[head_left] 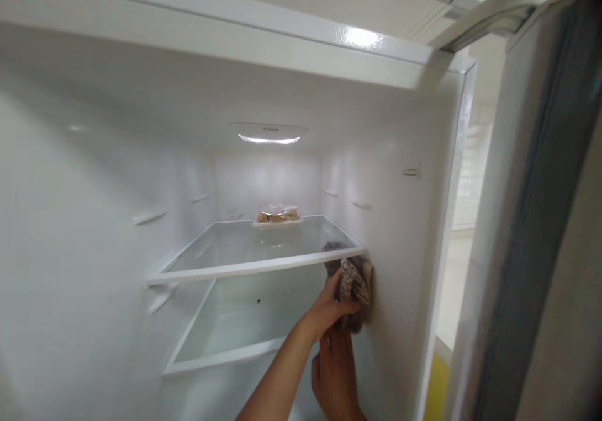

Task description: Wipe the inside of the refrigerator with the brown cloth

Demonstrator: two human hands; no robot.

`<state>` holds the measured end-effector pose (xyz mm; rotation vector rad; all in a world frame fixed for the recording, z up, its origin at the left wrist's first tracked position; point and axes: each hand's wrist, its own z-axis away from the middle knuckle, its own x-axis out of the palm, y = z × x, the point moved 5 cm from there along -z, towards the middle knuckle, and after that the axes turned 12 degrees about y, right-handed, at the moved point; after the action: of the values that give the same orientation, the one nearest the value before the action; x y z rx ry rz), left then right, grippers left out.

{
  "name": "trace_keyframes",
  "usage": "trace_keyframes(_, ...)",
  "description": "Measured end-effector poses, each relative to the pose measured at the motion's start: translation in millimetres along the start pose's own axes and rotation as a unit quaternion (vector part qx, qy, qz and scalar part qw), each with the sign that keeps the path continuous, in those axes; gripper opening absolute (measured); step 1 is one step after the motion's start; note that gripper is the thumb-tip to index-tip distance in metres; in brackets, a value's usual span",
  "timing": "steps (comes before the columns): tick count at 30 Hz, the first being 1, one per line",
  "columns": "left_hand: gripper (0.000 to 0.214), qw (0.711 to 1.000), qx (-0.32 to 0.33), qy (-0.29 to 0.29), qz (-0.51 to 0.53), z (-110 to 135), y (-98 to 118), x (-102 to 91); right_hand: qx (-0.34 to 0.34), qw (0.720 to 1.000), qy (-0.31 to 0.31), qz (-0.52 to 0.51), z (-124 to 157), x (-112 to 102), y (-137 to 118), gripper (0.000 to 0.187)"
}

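Observation:
My left hand (332, 311) reaches into the open fridge and is closed around a bunched brown patterned cloth (355, 286). It presses the cloth against the right inner wall (399, 233), just below the front right corner of the upper glass shelf (254, 266). My right hand (335, 374) is directly under it. Its back faces me and its fingers stretch upward toward the cloth's lower end, with the fingertips hidden behind my left hand.
A wrapped tray of food (277, 216) sits at the back of the upper glass shelf. A lower glass shelf (226, 356) lies beneath. The interior lamp (269, 137) is lit. The open fridge door (531, 220) stands at the right.

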<state>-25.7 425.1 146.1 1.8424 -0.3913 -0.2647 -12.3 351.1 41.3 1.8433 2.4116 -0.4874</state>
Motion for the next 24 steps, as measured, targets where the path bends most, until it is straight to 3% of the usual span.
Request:
trace_keyframes(5,0.089,0.988,0.05,-0.003,-0.148,33.6,25.5,17.7,-0.057,0.998,-0.013,-0.035,-5.5,-39.5,-13.8,0.058)
trace_keyframes(10,0.078,0.974,0.084,-0.047,-0.207,44.7,59.0,24.3,-0.034,0.999,0.009,-0.029,-43.9,-87.0,-8.9,0.051)
trace_keyframes(13,0.062,0.972,0.123,-0.069,-0.19,44.8,75.9,26.4,-0.047,0.999,0.015,0.012,-71.8,-90.8,-4.6,0.047)
trace_keyframes(17,0.057,0.972,0.144,-0.07,-0.172,42.3,77.5,22.9,-0.054,0.995,-0.017,0.081,-100.4,-72.9,3.6,0.047)
trace_keyframes(19,0.059,0.973,0.146,-0.036,-0.174,44.1,70.3,10.7,-0.04,0.992,-0.026,0.119,-108.7,-67.1,8.5,0.048)
trace_keyframes(21,0.059,0.963,0.149,0.03,-0.225,52.0,61.1,-15.2,-0.028,0.99,-0.032,0.135,-112.4,-63.6,11.5,0.052)
trace_keyframes(23,0.056,0.922,0.147,0.114,-0.339,68.1,52.0,-56.4,-0.017,0.989,-0.039,0.144,-114.4,-57.7,13.8,0.056)
trace_keyframes(24,0.052,0.885,0.15,0.151,-0.414,79.3,48.3,-81.0,-0.014,0.989,-0.039,0.145,-116.2,-52.7,14.9,0.057)
